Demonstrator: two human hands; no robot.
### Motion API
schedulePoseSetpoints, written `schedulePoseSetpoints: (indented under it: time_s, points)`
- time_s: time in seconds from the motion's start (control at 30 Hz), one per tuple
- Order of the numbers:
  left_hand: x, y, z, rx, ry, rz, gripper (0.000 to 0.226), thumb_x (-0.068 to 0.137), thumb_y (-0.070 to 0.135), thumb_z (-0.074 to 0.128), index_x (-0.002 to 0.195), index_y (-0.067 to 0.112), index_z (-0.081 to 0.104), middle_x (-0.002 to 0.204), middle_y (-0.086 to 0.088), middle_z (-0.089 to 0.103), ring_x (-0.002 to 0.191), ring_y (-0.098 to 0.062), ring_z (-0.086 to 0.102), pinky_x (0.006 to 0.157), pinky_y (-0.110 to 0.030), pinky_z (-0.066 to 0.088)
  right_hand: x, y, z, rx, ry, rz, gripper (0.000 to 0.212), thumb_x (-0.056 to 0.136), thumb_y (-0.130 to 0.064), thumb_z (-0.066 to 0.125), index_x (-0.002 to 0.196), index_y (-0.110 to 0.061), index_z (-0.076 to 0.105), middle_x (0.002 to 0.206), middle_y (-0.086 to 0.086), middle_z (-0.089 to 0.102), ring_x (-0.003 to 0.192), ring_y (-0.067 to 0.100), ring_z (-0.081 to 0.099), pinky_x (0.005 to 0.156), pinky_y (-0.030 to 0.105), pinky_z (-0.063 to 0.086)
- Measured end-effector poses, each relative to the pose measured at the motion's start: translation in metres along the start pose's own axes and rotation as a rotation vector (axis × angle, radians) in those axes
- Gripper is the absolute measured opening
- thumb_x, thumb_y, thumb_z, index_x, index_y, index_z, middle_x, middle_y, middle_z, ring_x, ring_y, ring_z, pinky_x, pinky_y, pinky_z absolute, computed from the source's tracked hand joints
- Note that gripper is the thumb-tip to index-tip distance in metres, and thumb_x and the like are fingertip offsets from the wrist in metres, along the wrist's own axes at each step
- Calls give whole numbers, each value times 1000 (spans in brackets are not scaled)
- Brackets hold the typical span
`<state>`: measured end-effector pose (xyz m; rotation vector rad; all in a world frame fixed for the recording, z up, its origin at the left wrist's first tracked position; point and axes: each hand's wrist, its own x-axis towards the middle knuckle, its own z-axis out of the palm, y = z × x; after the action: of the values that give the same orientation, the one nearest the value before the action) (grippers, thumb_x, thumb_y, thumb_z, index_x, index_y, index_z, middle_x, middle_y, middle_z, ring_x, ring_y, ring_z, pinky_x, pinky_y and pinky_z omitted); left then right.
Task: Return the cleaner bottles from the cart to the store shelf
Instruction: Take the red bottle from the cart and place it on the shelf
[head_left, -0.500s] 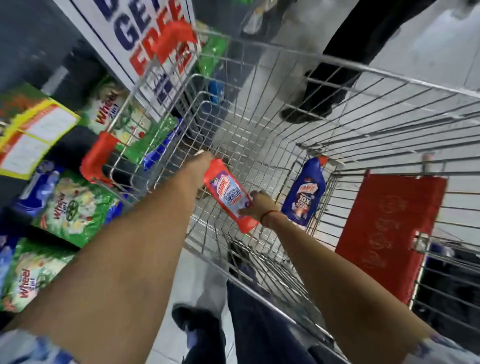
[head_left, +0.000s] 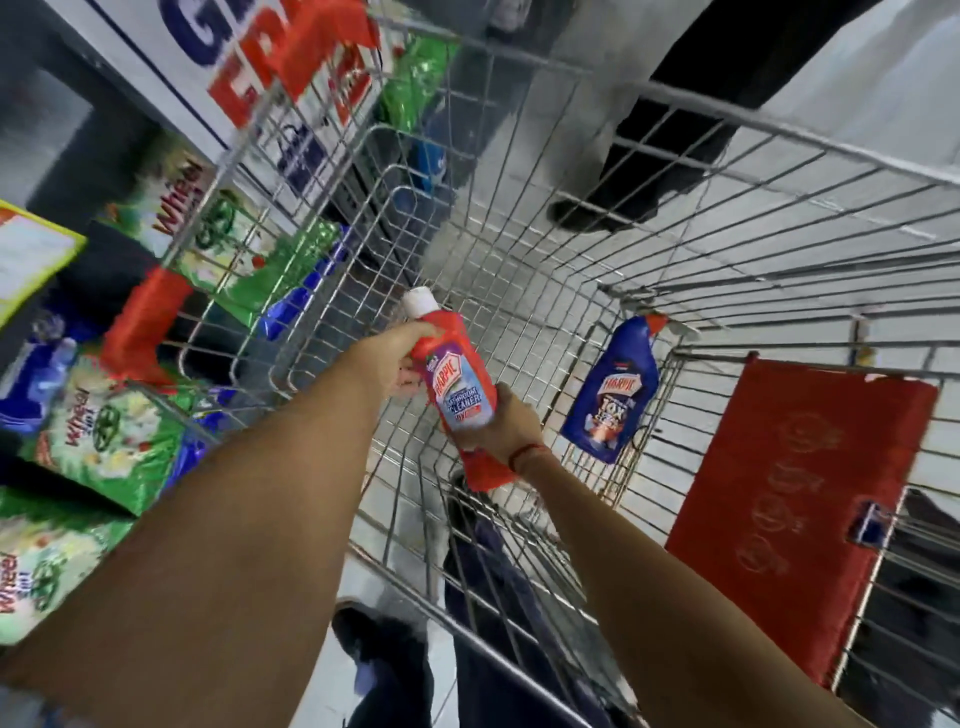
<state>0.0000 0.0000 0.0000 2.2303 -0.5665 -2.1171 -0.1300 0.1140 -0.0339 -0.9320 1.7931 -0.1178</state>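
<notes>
A red cleaner bottle (head_left: 457, 384) with a white cap hangs over the inside of the wire cart (head_left: 727, 119). My left hand (head_left: 387, 358) grips its upper part just under the cap. My right hand (head_left: 506, 421) holds its lower half, and the bottle's base sticks out below that hand. A blue cleaner bottle (head_left: 613, 392) with an orange cap leans upright in the cart's near right corner, against the folded child seat, apart from both hands.
A red seat flap (head_left: 795, 499) hangs on the cart's near right end. Shelves on the left carry green detergent bags (head_left: 109, 441) under a blue and red sign (head_left: 244, 57). Another person's dark legs (head_left: 654, 171) stand beyond the cart. My own legs (head_left: 488, 597) are below.
The red bottle has risen and turned more upright, so its white cap now shows. My left hand has shifted onto its neck; my right hand stays on the lower half.
</notes>
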Motion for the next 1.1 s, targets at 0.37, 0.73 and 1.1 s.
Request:
schedulePoseSetpoints:
  time_s: [0.37,0.73,1.1]
  points:
    - [-140,50,-12,-402,-279,498,19,90,29,52,82,16,63,57,5,73,56,-9,68,59,-20,55,-87,-85,-86,387,-37,-294,52,50,-18,87,98,-20,66,96,3,73,83,19,70,75,34,58]
    - [-306,8,-135,-636,-75,932,37,62,34,73,91,10,72,80,-5,76,70,-17,70,73,-29,58,-217,-211,-56,322,-147,-738,47,60,2,83,97,-21,65,97,4,72,76,3,68,71,18,56]
    - [-425,-167,-294,-793,344,1218,31,62,34,70,85,13,71,76,3,76,67,-9,68,76,-28,52,-307,-289,103,-112,-431,-1013,56,56,-17,87,105,-19,60,107,1,70,93,7,64,87,26,53]
